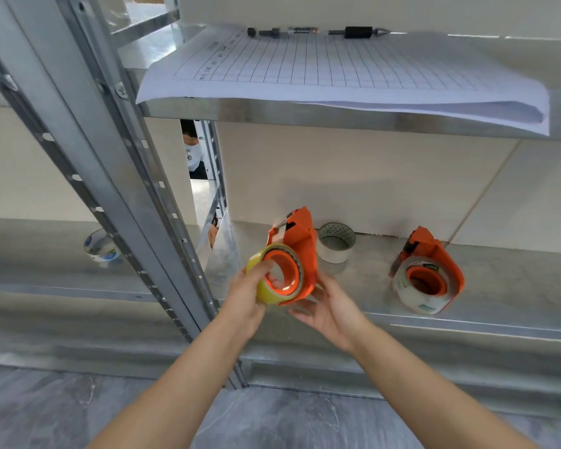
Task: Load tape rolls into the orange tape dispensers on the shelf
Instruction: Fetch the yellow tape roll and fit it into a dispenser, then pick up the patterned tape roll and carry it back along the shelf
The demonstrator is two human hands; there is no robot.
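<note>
Squarely in front of the person stands a metal shelving unit (182,176), and on its lower shelf (499,286) the work is under way. Up on the higher shelf lies a stack of ruled paper (337,72) with markers (314,31) behind it, clear of the task. At right on the lower shelf, well apart from the hands, a second orange dispenser (434,254) already carries a clear roll (405,286). Between the two dispensers a spare white roll (336,247) sits upright near the back wall, and another roll (102,249) rests in the left bay, beyond the post. Nearest the camera, the orange dispenser (300,241) is cradled from beneath and the right side by the right hand (331,306), fingers curled under its edge. The left hand (250,293) grips the yellowish tape roll (272,277) by its rim, thumb at the core, pressing it rightward onto the hub. The hub's axis points toward the left hand, so seating looks like a short push along that line; nothing blocks it.
</note>
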